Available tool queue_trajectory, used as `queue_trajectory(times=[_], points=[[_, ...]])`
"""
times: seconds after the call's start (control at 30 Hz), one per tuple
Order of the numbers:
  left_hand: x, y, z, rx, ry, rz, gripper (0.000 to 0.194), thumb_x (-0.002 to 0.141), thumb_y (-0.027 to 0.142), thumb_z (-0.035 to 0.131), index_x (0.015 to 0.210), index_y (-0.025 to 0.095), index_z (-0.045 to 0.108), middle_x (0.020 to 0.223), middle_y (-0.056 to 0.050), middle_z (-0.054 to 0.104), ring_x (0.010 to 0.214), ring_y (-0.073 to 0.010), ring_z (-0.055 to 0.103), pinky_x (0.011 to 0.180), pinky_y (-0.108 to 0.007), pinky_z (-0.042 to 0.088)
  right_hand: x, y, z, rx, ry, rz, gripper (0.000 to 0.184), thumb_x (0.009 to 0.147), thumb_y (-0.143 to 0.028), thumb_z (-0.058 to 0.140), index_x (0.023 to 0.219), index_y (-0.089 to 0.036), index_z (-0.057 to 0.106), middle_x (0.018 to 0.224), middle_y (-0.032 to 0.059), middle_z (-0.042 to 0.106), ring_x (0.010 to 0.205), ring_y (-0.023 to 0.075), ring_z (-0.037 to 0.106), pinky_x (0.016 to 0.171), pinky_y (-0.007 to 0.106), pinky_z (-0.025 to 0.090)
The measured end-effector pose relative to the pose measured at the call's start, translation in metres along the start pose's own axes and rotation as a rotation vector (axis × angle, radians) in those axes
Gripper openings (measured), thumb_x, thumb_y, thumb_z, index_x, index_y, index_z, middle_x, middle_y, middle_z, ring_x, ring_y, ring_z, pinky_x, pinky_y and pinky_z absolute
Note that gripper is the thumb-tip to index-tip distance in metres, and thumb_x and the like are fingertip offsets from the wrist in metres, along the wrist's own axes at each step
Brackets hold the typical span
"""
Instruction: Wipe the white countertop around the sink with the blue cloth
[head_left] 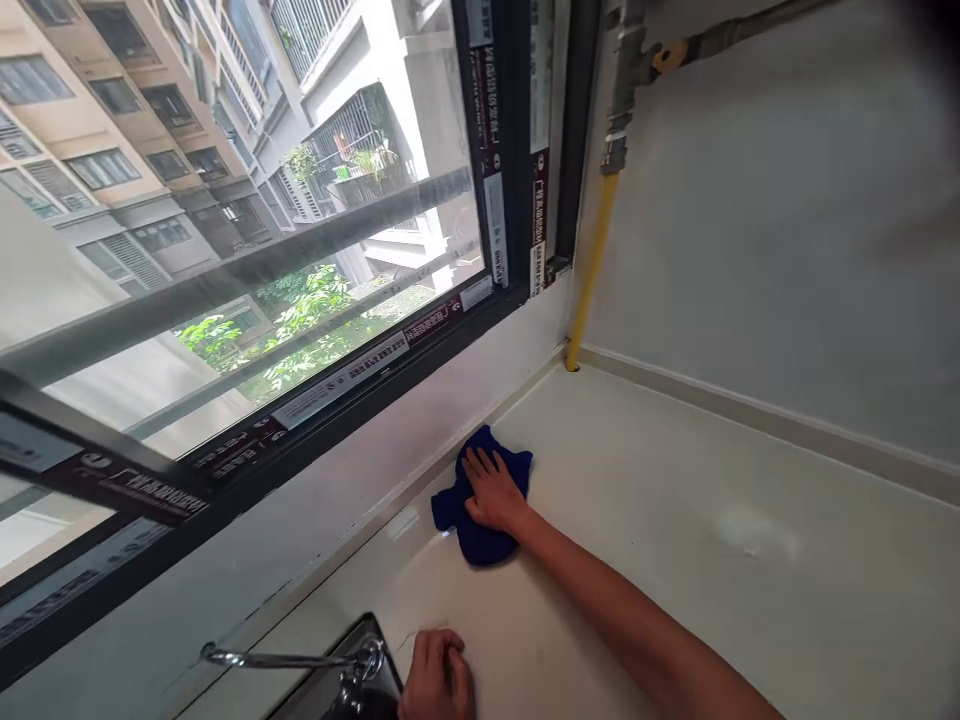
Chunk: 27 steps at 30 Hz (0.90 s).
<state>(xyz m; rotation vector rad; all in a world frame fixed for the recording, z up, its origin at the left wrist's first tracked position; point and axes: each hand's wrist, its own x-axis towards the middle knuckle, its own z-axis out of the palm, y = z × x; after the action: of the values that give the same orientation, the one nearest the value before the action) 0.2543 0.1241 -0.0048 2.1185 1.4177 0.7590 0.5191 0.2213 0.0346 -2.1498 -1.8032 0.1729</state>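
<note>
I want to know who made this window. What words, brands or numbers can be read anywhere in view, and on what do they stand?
Maroon and white protective strips along the lower window frame: printed characters, too blurred to read.
Strips on the upright frame: print too small to read.
Blue cloth under the right hand, countertop, yellow pipe, faucet by the left hand: no text.

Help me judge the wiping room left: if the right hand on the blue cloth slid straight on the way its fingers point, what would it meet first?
The right hand presses the blue cloth, fingers pointing toward the window. First, probably, comes the countertop's raised back edge, close ahead, then the white sill.
</note>
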Motion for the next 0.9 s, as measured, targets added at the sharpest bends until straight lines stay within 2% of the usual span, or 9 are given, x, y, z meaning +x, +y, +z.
queue_trajectory(times=[0.1, 0.27, 0.37, 0.5, 0.67, 0.8, 0.9], points=[[0.000, -0.003, 0.000, -0.024, -0.035, 0.018, 0.024, 0.095, 0.023, 0.039, 0.087, 0.025, 0.062, 0.090, 0.000, 0.063, 0.079, -0.0109, 0.062, 0.073, -0.026, 0.042, -0.009, -0.028, 0.008, 0.011, -0.043, -0.073, 0.076, 0.081, -0.030, 0.048, 0.151, -0.003, 0.035, 0.164, 0.0187, 0.024, 0.152, 0.0351, 0.021, 0.125, 0.054, 0.009], [-0.004, 0.001, -0.002, -0.052, 0.015, 0.055, 0.024, 0.091, 0.014, 0.041, 0.082, 0.024, 0.061, 0.085, 0.001, 0.063, 0.079, -0.0109, 0.061, 0.074, -0.025, 0.041, -0.018, -0.072, 0.022, 0.072, -0.149, -0.282, 0.072, 0.081, -0.030, 0.050, 0.151, -0.016, 0.037, 0.164, 0.0074, 0.030, 0.150, 0.0272, 0.027, 0.127, 0.050, 0.013], [-0.006, 0.002, -0.002, -0.051, 0.028, 0.095, 0.024, 0.089, 0.012, 0.043, 0.078, 0.023, 0.060, 0.079, 0.002, 0.063, 0.074, -0.0109, 0.060, 0.070, -0.026, 0.039, -0.019, -0.095, 0.034, 0.182, -0.180, -0.347, 0.072, 0.079, -0.023, 0.050, 0.150, -0.017, 0.040, 0.163, 0.0069, 0.032, 0.149, 0.0279, 0.029, 0.127, 0.052, 0.012], [-0.010, -0.001, 0.000, -0.019, 0.061, 0.127, 0.023, 0.087, 0.012, 0.045, 0.077, 0.024, 0.062, 0.075, 0.003, 0.065, 0.069, -0.0119, 0.060, 0.065, -0.028, 0.037, -0.022, -0.119, 0.055, 0.329, -0.207, -0.444, 0.071, 0.072, -0.013, 0.049, 0.142, -0.022, 0.051, 0.158, 0.0034, 0.042, 0.147, 0.0253, 0.035, 0.127, 0.052, 0.013], [-0.021, -0.006, 0.008, -0.034, 0.087, 0.202, 0.024, 0.085, 0.013, 0.042, 0.077, 0.024, 0.062, 0.066, 0.003, 0.067, 0.059, -0.0114, 0.062, 0.058, -0.029, 0.035, -0.034, -0.133, 0.074, 0.431, -0.237, -0.496, 0.072, 0.061, -0.005, 0.047, 0.128, -0.025, 0.062, 0.148, 0.0036, 0.055, 0.144, 0.0235, 0.041, 0.124, 0.055, 0.021], [-0.032, -0.012, 0.021, -0.042, 0.108, 0.315, 0.018, 0.077, 0.013, 0.046, 0.064, 0.022, 0.055, 0.058, -0.001, 0.065, 0.054, -0.0151, 0.062, 0.054, -0.031, 0.031, -0.058, -0.133, 0.073, 0.409, -0.247, -0.538, 0.072, 0.054, -0.004, 0.044, 0.120, -0.025, 0.066, 0.140, 0.0043, 0.062, 0.141, 0.0224, 0.047, 0.121, 0.056, 0.028], [-0.047, -0.015, 0.030, -0.075, 0.120, 0.371, 0.014, 0.069, 0.012, 0.049, 0.062, 0.022, 0.056, 0.056, -0.002, 0.066, 0.052, -0.0171, 0.064, 0.055, -0.030, 0.034, -0.086, -0.128, 0.070, 0.396, -0.251, -0.564, 0.072, 0.052, -0.005, 0.043, 0.117, -0.026, 0.067, 0.137, 0.0045, 0.064, 0.139, 0.0222, 0.049, 0.119, 0.055, 0.032]])
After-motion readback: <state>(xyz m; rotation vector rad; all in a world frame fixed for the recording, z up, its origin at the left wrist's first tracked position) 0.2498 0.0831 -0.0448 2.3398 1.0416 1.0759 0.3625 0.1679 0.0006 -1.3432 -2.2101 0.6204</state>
